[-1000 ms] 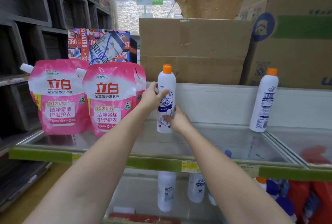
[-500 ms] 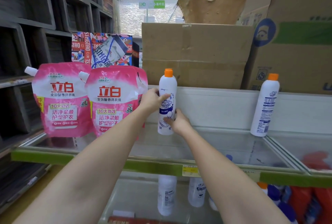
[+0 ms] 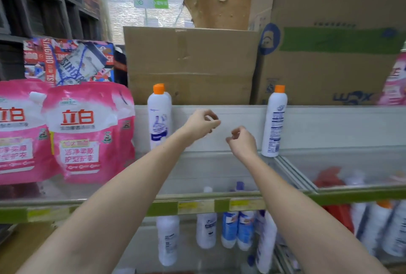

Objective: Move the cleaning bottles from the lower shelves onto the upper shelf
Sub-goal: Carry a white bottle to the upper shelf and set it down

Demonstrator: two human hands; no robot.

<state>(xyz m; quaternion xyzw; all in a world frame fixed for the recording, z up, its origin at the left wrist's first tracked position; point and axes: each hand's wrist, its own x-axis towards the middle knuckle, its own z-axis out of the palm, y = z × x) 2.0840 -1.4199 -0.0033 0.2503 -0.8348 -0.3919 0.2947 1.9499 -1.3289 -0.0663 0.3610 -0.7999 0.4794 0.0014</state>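
Both hands, left hand [image 3: 201, 123] and right hand [image 3: 241, 143], hover loosely curled and empty; upright white bottles [image 3: 206, 229] stand on the lower shelf directly beneath them.

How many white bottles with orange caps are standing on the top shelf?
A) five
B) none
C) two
C: one orange-capped bottle stands beside the pink pouches, and a second orange-capped bottle stands further right on the upper shelf; neither hand is touching them.
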